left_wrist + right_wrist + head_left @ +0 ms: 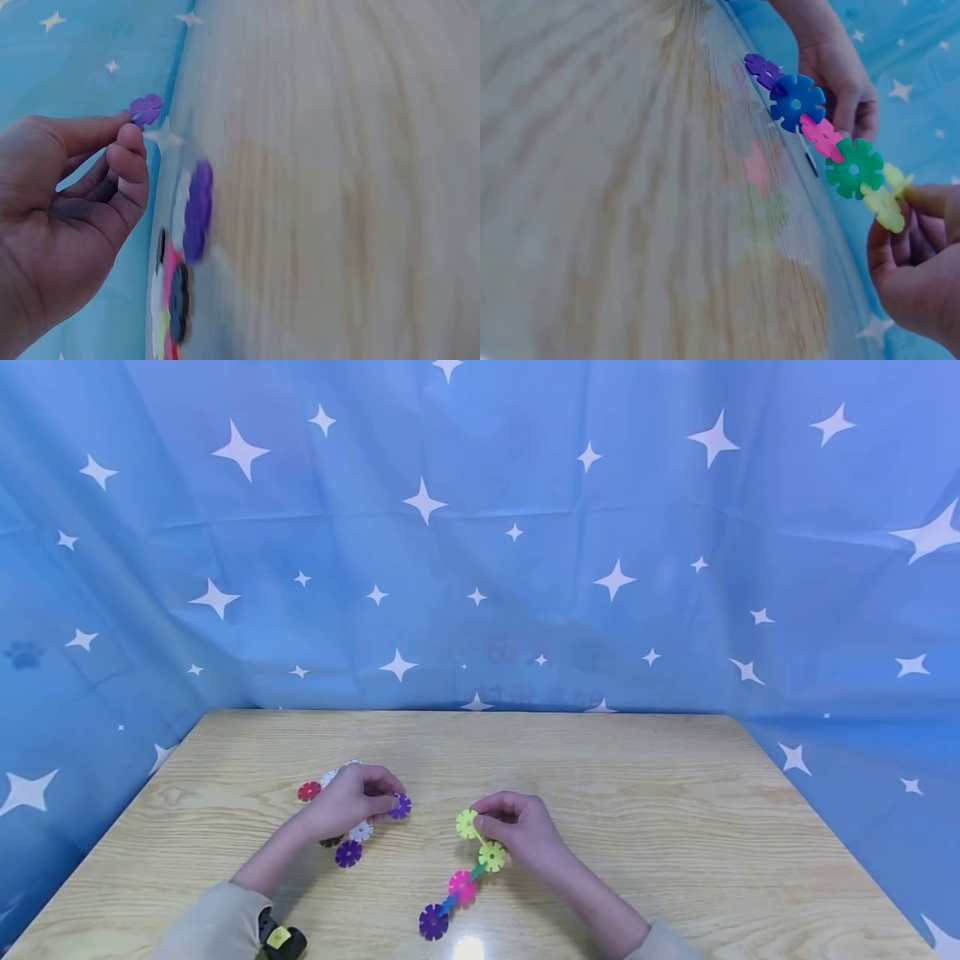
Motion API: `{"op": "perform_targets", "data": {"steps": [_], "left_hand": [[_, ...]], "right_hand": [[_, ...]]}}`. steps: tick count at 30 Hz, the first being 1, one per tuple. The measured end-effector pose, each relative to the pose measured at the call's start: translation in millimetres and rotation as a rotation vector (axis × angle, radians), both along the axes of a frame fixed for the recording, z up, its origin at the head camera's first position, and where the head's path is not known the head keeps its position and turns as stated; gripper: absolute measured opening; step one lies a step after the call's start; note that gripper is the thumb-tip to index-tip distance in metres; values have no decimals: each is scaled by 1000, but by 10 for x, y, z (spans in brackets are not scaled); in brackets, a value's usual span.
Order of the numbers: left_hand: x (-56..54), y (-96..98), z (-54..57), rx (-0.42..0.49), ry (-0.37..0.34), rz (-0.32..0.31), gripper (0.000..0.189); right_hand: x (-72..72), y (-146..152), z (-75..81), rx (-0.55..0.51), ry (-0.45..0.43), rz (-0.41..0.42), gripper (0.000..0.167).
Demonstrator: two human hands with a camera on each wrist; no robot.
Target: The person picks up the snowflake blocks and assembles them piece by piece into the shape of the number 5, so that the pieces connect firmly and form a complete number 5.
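In the head view my left hand (347, 800) pinches a purple notched snowflake disc (401, 807) between thumb and fingertips, raised over loose discs. My right hand (527, 833) grips the upper end of a zigzag chain of interlocked snowflake discs (854, 169). Nearest those fingers are yellow discs (492, 857). Down the chain follow a green disc, a pink disc (462, 887), a blue disc (796, 103) and a purple disc (433, 922) at the far end. The left wrist view shows the held disc at the fingertips.
Loose discs lie on the wooden table (637, 793) around and under the left hand: a red disc (309, 791), a white disc (362, 832), another purple disc (348, 853) and a partly hidden black one (332, 841). A star-patterned blue curtain (525, 568) hangs behind.
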State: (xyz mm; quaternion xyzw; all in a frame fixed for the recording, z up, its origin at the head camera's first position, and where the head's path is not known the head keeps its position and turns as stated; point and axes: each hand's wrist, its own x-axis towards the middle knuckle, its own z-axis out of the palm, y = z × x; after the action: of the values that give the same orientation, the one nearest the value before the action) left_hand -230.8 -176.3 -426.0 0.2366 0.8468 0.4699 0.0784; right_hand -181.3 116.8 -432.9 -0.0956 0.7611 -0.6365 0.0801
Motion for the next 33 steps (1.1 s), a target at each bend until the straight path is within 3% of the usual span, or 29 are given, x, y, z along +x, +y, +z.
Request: {"op": "perform_targets", "data": {"steps": [10, 18, 33], "left_hand": [[75, 292, 81, 108, -126, -60, 13], [88, 429, 104, 130, -156, -92, 14], [80, 509, 101, 178, -189, -131, 11]], "right_hand": [[0, -3, -2, 8, 4, -6, 21], [-6, 4, -7, 6, 10, 20, 21], [-13, 6, -22, 16, 7, 29, 20]]}}
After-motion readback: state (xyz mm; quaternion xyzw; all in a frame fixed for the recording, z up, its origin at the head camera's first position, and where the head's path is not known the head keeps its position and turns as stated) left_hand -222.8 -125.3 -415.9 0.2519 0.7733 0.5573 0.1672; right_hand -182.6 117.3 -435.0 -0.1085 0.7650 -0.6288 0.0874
